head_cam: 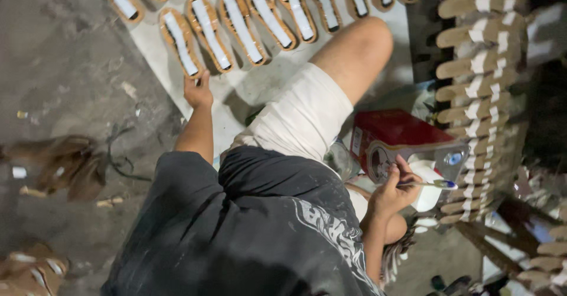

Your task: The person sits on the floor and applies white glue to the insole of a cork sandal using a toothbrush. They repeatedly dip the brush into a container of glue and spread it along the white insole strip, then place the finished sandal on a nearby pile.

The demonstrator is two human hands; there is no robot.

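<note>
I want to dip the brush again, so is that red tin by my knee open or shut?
Open. The red tin has no lid on its near end, and a white container shows inside the opening, beside the brush in the right hand.

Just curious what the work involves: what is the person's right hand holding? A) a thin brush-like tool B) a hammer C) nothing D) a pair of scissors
A: the right hand grips a thin brush-like tool beside the red tin, while the left hand reaches toward a shoe sole.

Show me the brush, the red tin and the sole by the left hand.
brush (434, 184), head view, on its handle.
red tin (393, 127), head view, on its top face.
sole (180, 42), head view, on its white strip.
</note>
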